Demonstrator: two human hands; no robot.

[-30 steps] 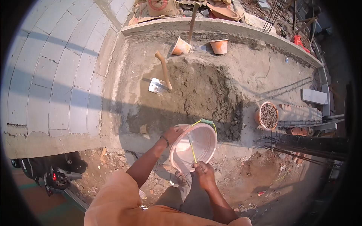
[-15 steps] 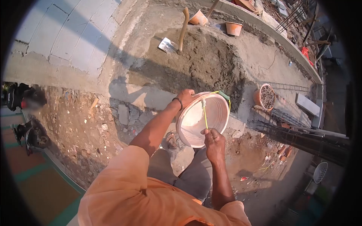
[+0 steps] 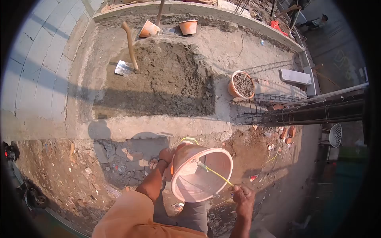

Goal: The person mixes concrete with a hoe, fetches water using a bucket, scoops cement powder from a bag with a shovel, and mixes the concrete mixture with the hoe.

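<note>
Right in front of the person's legs, pale pink bucket [image 3: 190, 182] is up off the ground, tilted, mouth turned toward the right and the camera. Right hand [image 3: 244, 194] is closed in a fist on the end of the yellow cord [image 3: 219, 175], which runs taut from inside the bucket mouth. Left hand [image 3: 166, 155] is at the bucket's left side, fingers partly hidden; can't tell how far closed or exactly what it grips. Second yellow loop [image 3: 189, 139] shows behind the bucket's top edge, owner unclear. Beyond: heap of wet grey mix [image 3: 170, 77], hoe [image 3: 130, 45] with blade lying at its left part and handle sticking up. Two orange buckets [image 3: 187, 27] near the low wall [image 3: 190, 8], left one tilted. Rubble-filled bucket [image 3: 235, 90] right of heap, near rebar [image 3: 274, 98]. White block [image 3: 295, 77] farther right.
</note>
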